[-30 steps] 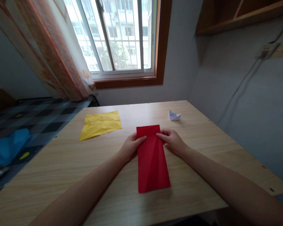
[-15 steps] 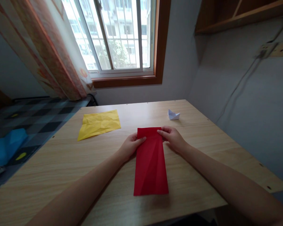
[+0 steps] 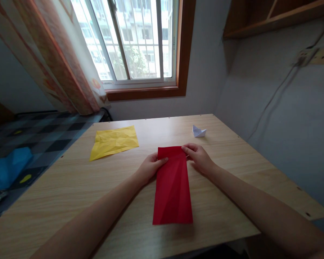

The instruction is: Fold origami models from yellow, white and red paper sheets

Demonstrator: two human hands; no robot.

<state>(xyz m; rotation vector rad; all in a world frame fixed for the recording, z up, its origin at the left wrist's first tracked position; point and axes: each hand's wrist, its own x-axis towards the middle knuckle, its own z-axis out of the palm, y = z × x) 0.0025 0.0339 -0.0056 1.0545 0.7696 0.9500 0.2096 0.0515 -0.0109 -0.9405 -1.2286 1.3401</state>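
- Both hands are on the red paper (image 3: 172,187), a long folded rectangle lying flat between the forearms, its far short edge up at the fingertips.
- Left hand (image 3: 150,168) has its thumb laid across the far left corner, fingers curled beneath or beside the edge; it looks like a light pinch.
- Right hand (image 3: 198,157) nips the far right corner between thumb and forefinger, the other fingers loosely curled.
- Step in hand, as I read it: gripping the far edge to make a fold. Any such move would call for an even pull at both corners, edges kept aligned, then a firm crease.
- Beyond the left hand lies a crumpled yellow sheet (image 3: 114,141); beyond the right hand, well apart, sits 1 small white paper boat (image 3: 199,132).
- All of it rests on a pale wooden table (image 3: 70,194) in a corner, with a window (image 3: 135,39) and a patterned curtain (image 3: 56,54) ahead.
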